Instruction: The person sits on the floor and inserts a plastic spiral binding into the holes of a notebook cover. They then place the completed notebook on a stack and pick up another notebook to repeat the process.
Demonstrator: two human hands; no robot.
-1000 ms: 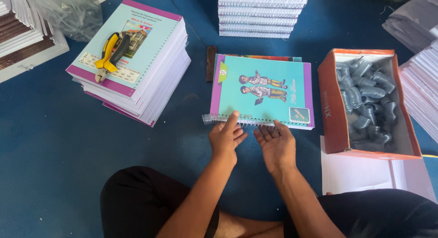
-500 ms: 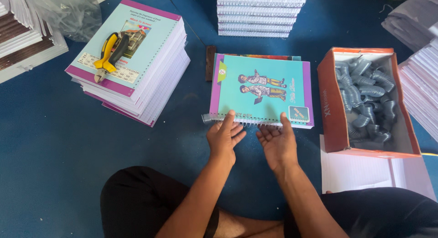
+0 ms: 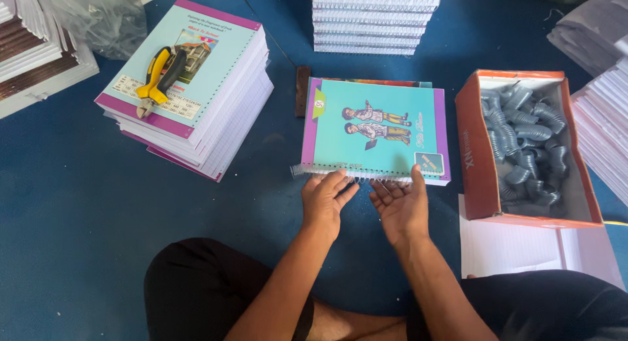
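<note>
1. Teal notebook (image 3: 376, 128) with purple borders lies flat on the blue floor (image 3: 59, 204), straight ahead of my knees, between the book stack and the box.
2. I see its wire coil (image 3: 353, 174) along the near edge, sticking out past the left corner.
3. My left hand (image 3: 324, 200) rests palm down, fingers loosely spread, fingertips touching the coil near its left end. It grips nothing.
4. My right hand (image 3: 399, 207) lies palm up, fingers wide, tips just under the coil's right half. It holds nothing either.
5. An orange box (image 3: 474, 145) to the right of the notebook is full of grey coils (image 3: 523, 141).
6. To the left stands a stack (image 3: 196, 105) of notebooks with yellow-handled pliers (image 3: 157, 79) on top.
7. Another stack (image 3: 376, 20), spines toward me, sits beyond the notebook.
8. White sheets (image 3: 517, 249) lie near my right knee, under the box's near edge.
</note>
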